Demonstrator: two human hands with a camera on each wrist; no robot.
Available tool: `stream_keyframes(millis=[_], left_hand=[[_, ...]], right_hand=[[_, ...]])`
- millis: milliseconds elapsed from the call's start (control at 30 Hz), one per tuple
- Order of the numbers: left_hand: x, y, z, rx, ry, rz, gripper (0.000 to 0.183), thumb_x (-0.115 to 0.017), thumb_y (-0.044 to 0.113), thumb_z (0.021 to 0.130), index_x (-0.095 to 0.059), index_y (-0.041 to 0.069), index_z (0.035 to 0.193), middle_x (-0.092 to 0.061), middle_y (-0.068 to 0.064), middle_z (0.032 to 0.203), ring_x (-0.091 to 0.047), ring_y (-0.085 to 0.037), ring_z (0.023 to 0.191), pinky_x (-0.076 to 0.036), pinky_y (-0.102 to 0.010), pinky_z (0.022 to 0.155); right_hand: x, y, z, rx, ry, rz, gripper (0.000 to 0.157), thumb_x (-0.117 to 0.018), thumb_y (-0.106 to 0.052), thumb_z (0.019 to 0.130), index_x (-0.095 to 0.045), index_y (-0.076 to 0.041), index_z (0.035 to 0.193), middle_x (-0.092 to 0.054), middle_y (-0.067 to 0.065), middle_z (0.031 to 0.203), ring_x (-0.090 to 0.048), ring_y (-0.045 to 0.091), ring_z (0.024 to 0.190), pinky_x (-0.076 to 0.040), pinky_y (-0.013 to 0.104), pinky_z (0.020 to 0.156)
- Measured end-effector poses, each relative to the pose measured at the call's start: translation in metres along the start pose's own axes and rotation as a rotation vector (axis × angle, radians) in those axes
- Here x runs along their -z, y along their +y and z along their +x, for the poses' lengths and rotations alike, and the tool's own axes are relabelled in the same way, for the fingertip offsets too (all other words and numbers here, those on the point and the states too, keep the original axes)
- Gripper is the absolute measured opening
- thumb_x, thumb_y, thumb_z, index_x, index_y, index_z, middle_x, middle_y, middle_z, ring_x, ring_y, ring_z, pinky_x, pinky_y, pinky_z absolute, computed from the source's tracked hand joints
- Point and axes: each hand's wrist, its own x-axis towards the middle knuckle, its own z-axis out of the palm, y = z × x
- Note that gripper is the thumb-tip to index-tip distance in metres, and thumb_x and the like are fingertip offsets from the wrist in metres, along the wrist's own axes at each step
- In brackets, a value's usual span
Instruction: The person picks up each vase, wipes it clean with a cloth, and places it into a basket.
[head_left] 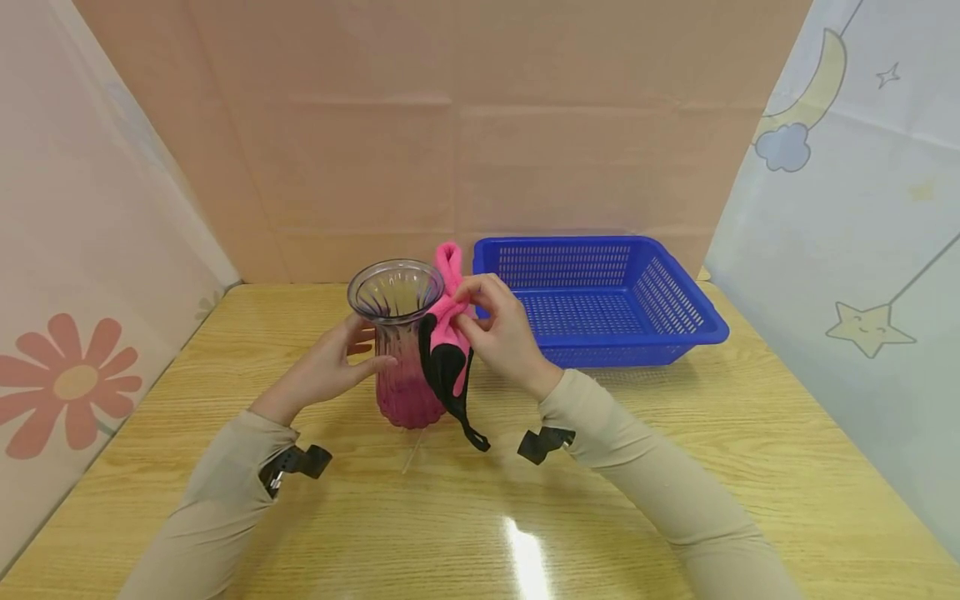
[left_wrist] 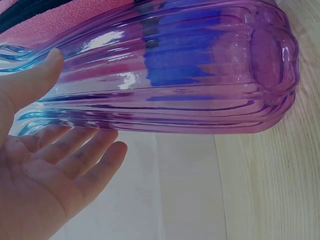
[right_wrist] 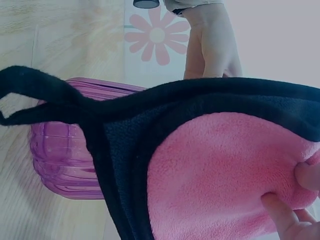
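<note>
A glass vase (head_left: 408, 383), purple-pink below and clearer toward its flared rim, stands upright in the head view. My left hand (head_left: 333, 358) holds its left side, thumb on the near face and fingers toward the back. In the left wrist view the thumb overlaps the ribbed vase (left_wrist: 200, 75) and the fingertips lie along its edge. My right hand (head_left: 498, 329) pinches a pink fleecy cloth (head_left: 448, 312) with black trim between thumb and fingers. The cloth hangs at the vase's right side, its black loop (right_wrist: 40, 95) dangling lowest. A folded pink end sticks up above the hand.
A blue perforated plastic basket (head_left: 600, 354) is behind and to the right on the wooden table (head_left: 420, 533). A thin pale stick-like mark (head_left: 412, 454) shows near the vase's base. Patterned sheets (head_left: 862, 233) border the sides, with a plain peach one (head_left: 450, 150) behind.
</note>
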Motion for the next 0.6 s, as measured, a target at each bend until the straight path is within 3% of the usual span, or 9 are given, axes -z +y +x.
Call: stream_keyframes(millis=[333, 600], left_hand=[[-0.0002, 0.0006, -0.0003, -0.002, 0.0, 0.001, 0.073, -0.065, 0.014, 0.087, -0.023, 0.004, 0.145, -0.04, -0.024, 0.142, -0.045, -0.045, 0.126, -0.043, -0.057, 0.1], [0.0, 0.0038, -0.001, -0.007, 0.004, 0.002, 0.071, -0.065, 0.013, 0.087, -0.024, 0.002, 0.145, -0.041, -0.026, 0.14, -0.045, -0.046, 0.125, -0.043, -0.057, 0.1]], right_hand=[[-0.0046, 0.0056, -0.0019, -0.007, -0.01, -0.007, 0.017, -0.057, 0.012, 0.082, -0.053, 0.005, 0.096, -0.051, 0.019, 0.108, -0.063, 0.029, 0.101, -0.057, 0.016, 0.066], [-0.0089, 0.0081, -0.0033, -0.021, -0.027, -0.023, 0.016, -0.057, 0.01, 0.082, -0.053, 0.004, 0.096, -0.051, 0.019, 0.11, -0.064, 0.031, 0.102, -0.057, 0.017, 0.065]])
